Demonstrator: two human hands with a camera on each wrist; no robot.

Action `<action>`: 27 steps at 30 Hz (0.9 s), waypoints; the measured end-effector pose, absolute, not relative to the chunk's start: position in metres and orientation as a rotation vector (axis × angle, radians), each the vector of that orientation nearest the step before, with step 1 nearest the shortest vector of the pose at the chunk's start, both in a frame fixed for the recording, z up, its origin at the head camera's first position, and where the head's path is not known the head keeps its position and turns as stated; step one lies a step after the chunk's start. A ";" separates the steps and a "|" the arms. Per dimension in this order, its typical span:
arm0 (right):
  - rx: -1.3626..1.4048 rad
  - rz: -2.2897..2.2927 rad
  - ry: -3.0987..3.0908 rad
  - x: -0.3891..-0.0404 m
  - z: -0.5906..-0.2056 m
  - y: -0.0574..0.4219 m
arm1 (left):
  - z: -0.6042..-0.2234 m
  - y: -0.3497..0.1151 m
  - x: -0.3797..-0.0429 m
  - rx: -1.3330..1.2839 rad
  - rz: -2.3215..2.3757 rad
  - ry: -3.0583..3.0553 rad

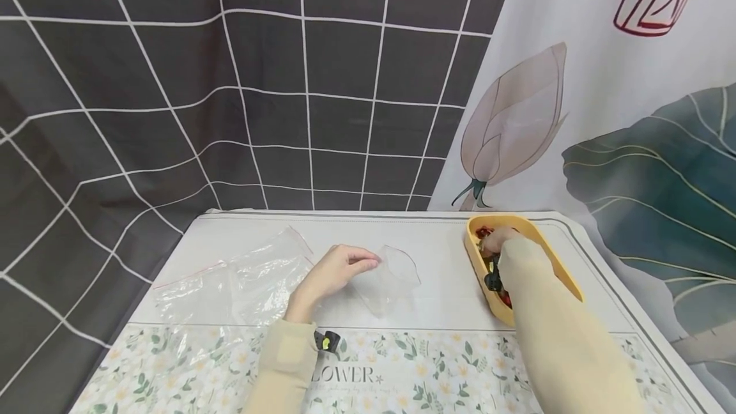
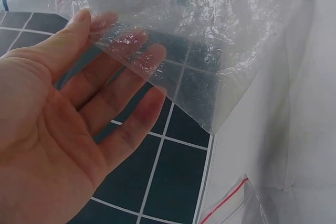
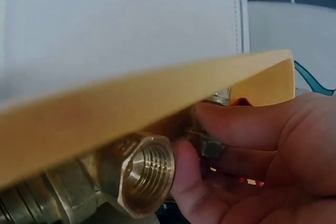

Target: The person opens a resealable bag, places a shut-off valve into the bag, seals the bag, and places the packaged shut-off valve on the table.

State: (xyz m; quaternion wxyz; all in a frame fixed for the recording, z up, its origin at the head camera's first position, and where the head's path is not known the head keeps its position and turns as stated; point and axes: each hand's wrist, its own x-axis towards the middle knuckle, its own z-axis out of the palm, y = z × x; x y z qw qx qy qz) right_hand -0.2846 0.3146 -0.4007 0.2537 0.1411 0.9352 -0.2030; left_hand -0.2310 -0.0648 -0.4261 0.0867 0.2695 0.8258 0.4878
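My left hand (image 1: 340, 269) holds a clear plastic zip bag (image 1: 391, 280) by its edge above the table. In the left wrist view, the thumb and index finger (image 2: 105, 22) pinch the film of the bag (image 2: 194, 61), and the other fingers lie behind it. My right hand (image 1: 499, 240) reaches down into a yellow bin (image 1: 478, 267) at the right. Inside it, seen from the right wrist, the thumb and fingers grip a small metal fitting (image 3: 207, 144), mostly hidden by the hand. A brass valve with a threaded hex opening (image 3: 147, 177) lies right beside the fingers.
More clear zip bags (image 1: 230, 286) with red seal lines lie flat on the table's left. Red-handled parts (image 1: 506, 299) lie in the bin. A flower-print mat (image 1: 374, 375) covers the near side of the table. A dark grid curtain (image 1: 345, 114) hangs behind.
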 end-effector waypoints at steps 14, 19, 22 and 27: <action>0.631 -1.387 2.146 -0.275 -0.400 0.316 | -0.425 -0.062 -0.231 0.836 1.443 2.465; 0.713 -1.459 2.186 -0.276 -0.392 0.319 | -0.425 -0.063 -0.231 0.823 1.454 2.470; 0.703 -1.451 2.244 -0.276 -0.380 0.321 | -0.425 -0.064 -0.230 0.822 1.456 2.470; 0.628 -1.483 2.290 -0.273 -0.357 0.323 | -0.425 -0.063 -0.231 0.847 1.456 2.456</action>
